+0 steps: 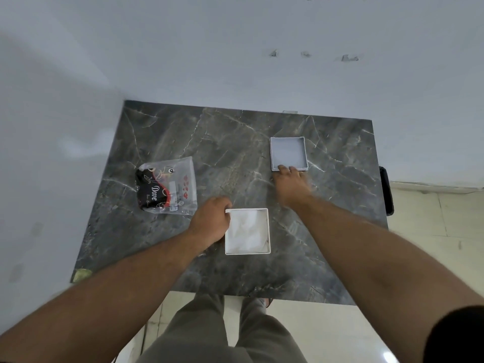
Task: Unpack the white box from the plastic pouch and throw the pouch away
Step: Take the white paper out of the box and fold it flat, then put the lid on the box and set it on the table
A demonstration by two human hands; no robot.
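The white box (247, 231) lies open on the dark marble table (209, 142), with white paper inside. My left hand (210, 220) grips its left wall near the far corner. The box's lid (288, 153) lies upside down further back on the right. My right hand (292, 183) rests with its fingertips on the lid's near edge. The clear plastic pouch (167, 186) sits to the left of the box, with a black and red "Dove" packet inside it. Neither hand touches the pouch.
The table stands against a pale wall at the back and left. A black object (387, 189) hangs off the table's right edge. A yellowish mark (81, 275) shows at the near left corner. My legs and the tiled floor (432, 218) lie below.
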